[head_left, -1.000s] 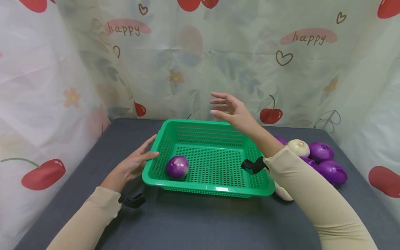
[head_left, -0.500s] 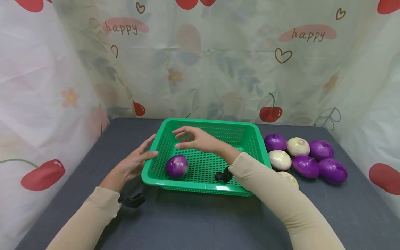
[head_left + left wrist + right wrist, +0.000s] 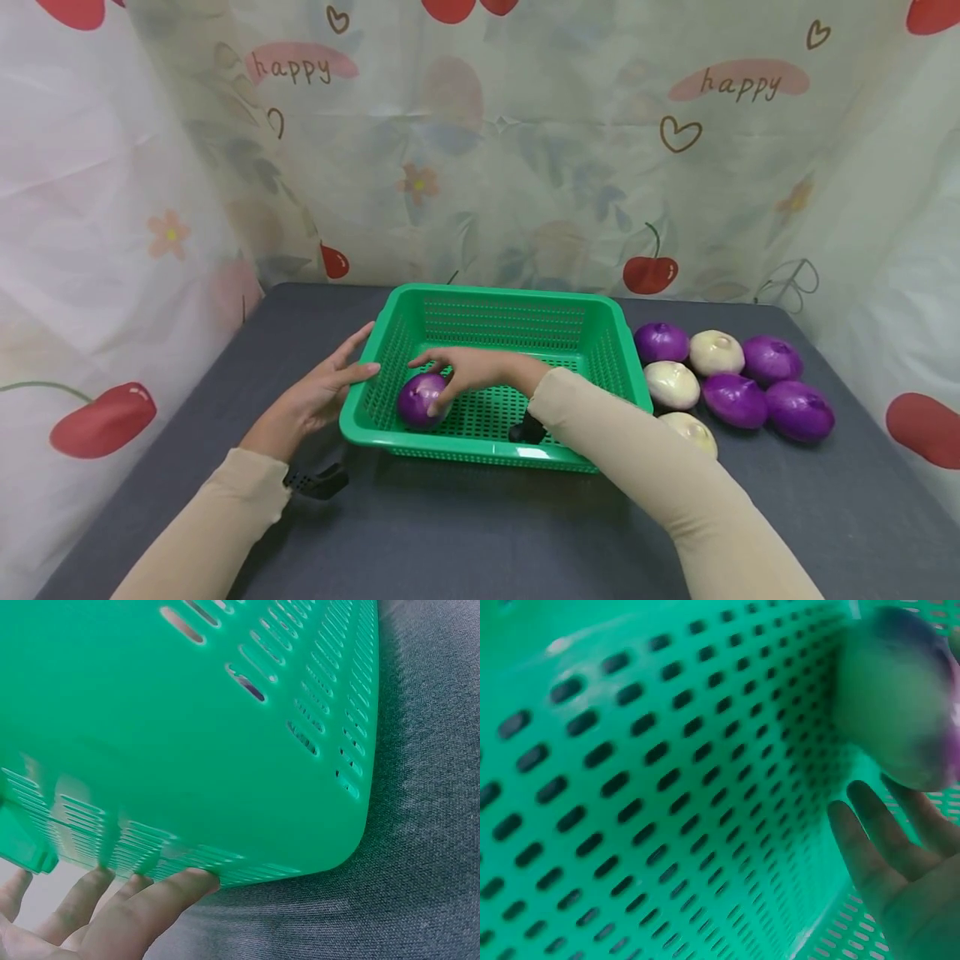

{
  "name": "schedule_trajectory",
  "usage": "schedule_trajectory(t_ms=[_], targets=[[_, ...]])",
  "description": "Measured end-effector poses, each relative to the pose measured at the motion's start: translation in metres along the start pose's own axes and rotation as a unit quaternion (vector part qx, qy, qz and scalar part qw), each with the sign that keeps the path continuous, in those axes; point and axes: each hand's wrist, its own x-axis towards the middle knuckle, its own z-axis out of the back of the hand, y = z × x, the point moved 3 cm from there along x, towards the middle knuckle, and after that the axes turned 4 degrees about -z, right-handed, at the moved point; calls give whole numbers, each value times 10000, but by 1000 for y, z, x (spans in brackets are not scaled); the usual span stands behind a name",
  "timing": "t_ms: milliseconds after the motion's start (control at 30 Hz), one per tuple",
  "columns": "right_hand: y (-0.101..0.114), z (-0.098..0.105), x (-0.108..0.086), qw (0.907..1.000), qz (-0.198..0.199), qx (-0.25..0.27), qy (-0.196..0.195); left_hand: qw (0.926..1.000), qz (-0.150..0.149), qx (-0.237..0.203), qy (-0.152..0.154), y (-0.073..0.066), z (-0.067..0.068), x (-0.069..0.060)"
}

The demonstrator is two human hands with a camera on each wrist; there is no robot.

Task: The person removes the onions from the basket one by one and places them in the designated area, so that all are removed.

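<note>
A purple onion (image 3: 417, 402) with a paler side sits at the left end of a green perforated plastic basket (image 3: 495, 457). My right hand (image 3: 480, 369) reaches into the basket and holds this onion, thumb at its near side and fingers at its far side. In the right wrist view the onion (image 3: 892, 697) is blurred beside the fingers (image 3: 877, 840). My left hand (image 3: 322, 387) holds the basket's left side, thumb over the rim. The left wrist view shows its fingers (image 3: 154, 907) against the outer wall; the thumb is not seen there.
Right of the basket lie several purple onions (image 3: 735, 400) and several white onions (image 3: 671, 385), close together. A dark grey cloth (image 3: 480, 533) covers the table. Printed curtains (image 3: 502, 167) hang close behind and at both sides.
My right hand has swung left from above the basket's back right and come down onto the onion inside. My left hand stays at the basket's left rim.
</note>
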Motion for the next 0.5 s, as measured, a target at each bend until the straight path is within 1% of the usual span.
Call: schedule_trajectory(t_ms=[167,333,500], targets=[[1,-6,3,9991,-116,-394,139,10000,7,-12,-1,0,1,-1],[2,-7,2,9984,-180,-504,155,10000,-10,-13,70,0,0,-1],[4,0,-1,9981,-111,-592,-102,10000,-6,-12,61,0,0,0]])
